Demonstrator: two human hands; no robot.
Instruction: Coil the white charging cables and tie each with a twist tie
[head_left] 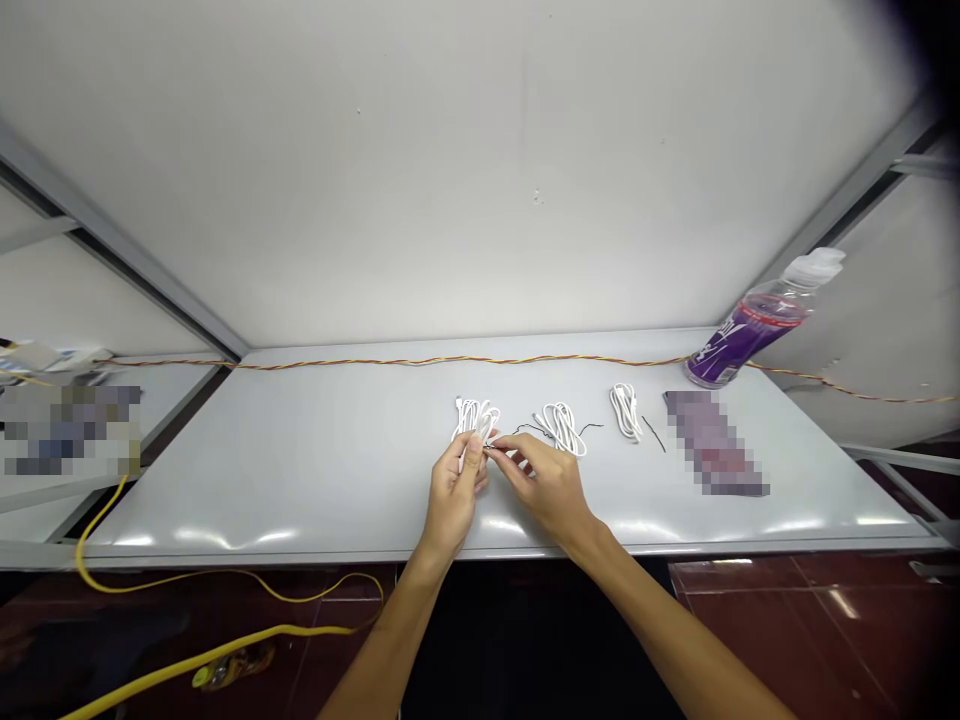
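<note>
1. Across the scene, from left to right: a pale grey tabletop [300,470], the work at its near edge.
2. Far right: a purple-labelled bottle [750,335]; nearer, a flat object [716,445], blurred out.
3. Near centre: right hand [551,485], thumb and fingertips pinched narrow on a thin dark strand [490,447]. Left hand [456,485], fingers closed on a white cable coil [474,414]. Cannot tell whether a second coil lies behind it.
4. Right of the hands: a middle coil [562,428], with a black tie [592,426] showing on both sides; whether it wraps round or lies beneath is unclear. Farther right, another coil [624,412], a loose tie [654,434] just beside it.
5. Smallest item, the strand at the fingertips. Judged good practice: left grip firm, loops gathered evenly; strand worked by its ends with small turns, snug without crimping the cable; plug ends clear of the wrap.
</note>
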